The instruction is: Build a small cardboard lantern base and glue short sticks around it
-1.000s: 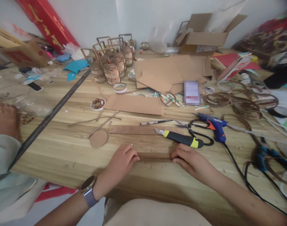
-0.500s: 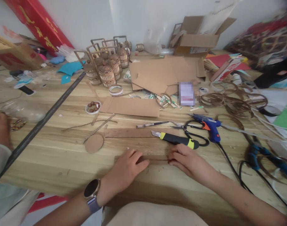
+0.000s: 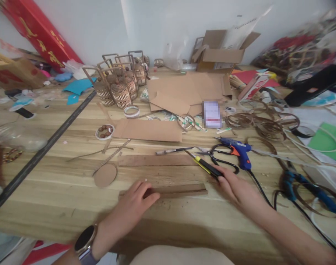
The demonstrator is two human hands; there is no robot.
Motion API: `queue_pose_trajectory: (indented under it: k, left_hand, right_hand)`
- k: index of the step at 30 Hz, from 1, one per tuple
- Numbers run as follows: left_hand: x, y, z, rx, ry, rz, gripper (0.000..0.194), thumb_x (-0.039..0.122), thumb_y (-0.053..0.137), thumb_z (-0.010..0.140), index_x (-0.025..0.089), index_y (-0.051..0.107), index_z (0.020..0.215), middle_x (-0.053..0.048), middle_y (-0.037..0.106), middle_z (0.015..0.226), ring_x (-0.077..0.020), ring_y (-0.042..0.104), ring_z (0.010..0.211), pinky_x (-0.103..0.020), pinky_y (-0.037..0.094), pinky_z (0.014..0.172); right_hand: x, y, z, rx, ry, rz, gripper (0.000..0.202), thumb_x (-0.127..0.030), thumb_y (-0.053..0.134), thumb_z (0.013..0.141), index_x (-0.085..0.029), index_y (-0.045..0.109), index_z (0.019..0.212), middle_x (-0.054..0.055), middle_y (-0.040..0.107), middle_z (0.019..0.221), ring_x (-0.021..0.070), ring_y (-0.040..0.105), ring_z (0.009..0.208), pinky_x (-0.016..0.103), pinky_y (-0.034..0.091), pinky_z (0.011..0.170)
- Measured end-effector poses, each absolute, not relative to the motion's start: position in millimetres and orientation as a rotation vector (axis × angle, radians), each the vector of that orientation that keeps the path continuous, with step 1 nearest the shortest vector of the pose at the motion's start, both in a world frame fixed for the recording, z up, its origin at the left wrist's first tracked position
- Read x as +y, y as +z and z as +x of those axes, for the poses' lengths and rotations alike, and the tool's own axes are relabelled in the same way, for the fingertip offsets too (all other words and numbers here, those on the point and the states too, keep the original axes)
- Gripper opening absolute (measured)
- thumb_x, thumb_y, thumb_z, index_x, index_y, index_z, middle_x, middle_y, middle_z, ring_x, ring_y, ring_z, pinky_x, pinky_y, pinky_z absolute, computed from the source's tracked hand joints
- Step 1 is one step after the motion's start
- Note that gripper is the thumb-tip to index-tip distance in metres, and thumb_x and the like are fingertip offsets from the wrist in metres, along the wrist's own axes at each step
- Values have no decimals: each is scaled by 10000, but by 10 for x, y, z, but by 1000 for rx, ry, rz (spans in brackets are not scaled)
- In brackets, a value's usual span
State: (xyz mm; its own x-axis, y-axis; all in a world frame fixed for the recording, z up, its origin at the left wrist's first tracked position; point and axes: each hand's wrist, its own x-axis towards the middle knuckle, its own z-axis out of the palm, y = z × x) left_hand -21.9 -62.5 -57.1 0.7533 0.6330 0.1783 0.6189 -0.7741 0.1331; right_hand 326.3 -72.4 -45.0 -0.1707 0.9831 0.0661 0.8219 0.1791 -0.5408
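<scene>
My left hand (image 3: 137, 202) lies over the left part of a narrow folded cardboard strip (image 3: 181, 190) near the table's front edge, its fingers curled on the strip and the thumb along the front. In my right hand (image 3: 235, 186) is the rear end of a black and yellow utility knife (image 3: 208, 166), tilted with its tip to the upper left. The knife's tip is over the right end of a second, flat cardboard strip (image 3: 154, 160). Close by the knife are black-handled scissors (image 3: 225, 158) and a thin pen-like tool (image 3: 173, 151).
A blue glue gun (image 3: 239, 149) and blue-handled pliers (image 3: 308, 187) lie to the right. On the left are a cardboard disc (image 3: 105, 175) and a small bowl of brown beads (image 3: 104, 131). Small lidded baskets (image 3: 120, 96) and cardboard sheets (image 3: 181, 90) stand behind.
My right hand has left the folded strip and taken hold of the utility knife, turning its blade end up off the table. My left hand stays on the strip. The view has shifted slightly.
</scene>
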Motion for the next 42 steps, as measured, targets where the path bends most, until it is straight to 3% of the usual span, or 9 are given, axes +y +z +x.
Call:
queue_pose_trajectory:
  k: [3, 6, 8, 12, 23, 32, 38, 42]
  left_hand:
    - [-629, -589, -273, 1058, 390, 2899, 535, -99, 445, 730, 235, 586, 1124, -62, 572, 1055, -218, 552, 963, -314, 546, 779]
    - [-624, -618, -290, 1064, 448, 2921, 529, -96, 419, 741, 233, 601, 1113, -72, 581, 1071, -226, 557, 984, -336, 548, 807]
    - [-620, -645, -291, 1062, 478, 2927, 527, -99, 408, 738, 229, 612, 1097, -74, 585, 1055, -227, 559, 965, -336, 551, 795]
    - [-626, -696, -298, 1040, 497, 2923, 544, -107, 400, 736, 223, 614, 1112, -85, 577, 1060, -230, 555, 953, -348, 555, 785]
    - [-660, -719, -304, 1067, 473, 2898, 510, -92, 393, 774, 215, 607, 1121, -96, 564, 1083, -244, 550, 959, -388, 560, 786]
    - [-617, -555, -116, 1050, 466, 2903, 141, 129, 465, 952, 168, 600, 965, -113, 609, 1027, -268, 583, 904, -429, 548, 763]
    - [-573, -489, 103, 964, 463, 2943, 196, 191, 423, 1000, 140, 576, 1111, -130, 629, 1063, -274, 592, 936, -425, 531, 781]
    - [-531, -484, 221, 922, 350, 2943, 190, 172, 533, 958, 139, 566, 1143, -121, 633, 1056, -277, 595, 916, -425, 538, 756]
  right_hand:
    - [-963, -339, 3183, -1433, 1308, -1602, 451, -534, 372, 985, -211, 533, 1256, 66, 655, 845, 170, 563, 605, 285, 477, 509]
    - [-1142, -309, 3129, -1034, 1598, -1414, 402, -536, 580, 897, -237, 589, 1165, 65, 634, 929, 153, 540, 673, 264, 457, 539]
    - [-1210, -317, 3106, -887, 1632, -1379, 364, -516, 656, 852, -230, 627, 1076, 70, 624, 943, 144, 522, 684, 242, 434, 523]
    - [-1251, -336, 3070, -762, 1631, -1386, 380, -552, 725, 777, -204, 635, 899, 32, 578, 784, 96, 412, 564, 189, 338, 431]
    - [-1281, -314, 3042, -637, 1669, -1468, 490, -631, 769, 691, -185, 592, 790, -21, 540, 604, 28, 304, 427, 138, 186, 356]
    - [-1315, -298, 3086, -589, 1633, -1530, 504, -631, 792, 651, -181, 617, 795, -9, 584, 615, 35, 349, 414, 155, 221, 363]
    - [-1338, -286, 3088, -638, 1643, -1601, 543, -704, 695, 700, -169, 611, 732, -11, 562, 593, 36, 351, 390, 172, 227, 359]
    - [-1334, -300, 3081, -628, 1631, -1628, 552, -704, 699, 692, -165, 626, 782, -26, 544, 563, 31, 316, 361, 174, 184, 345]
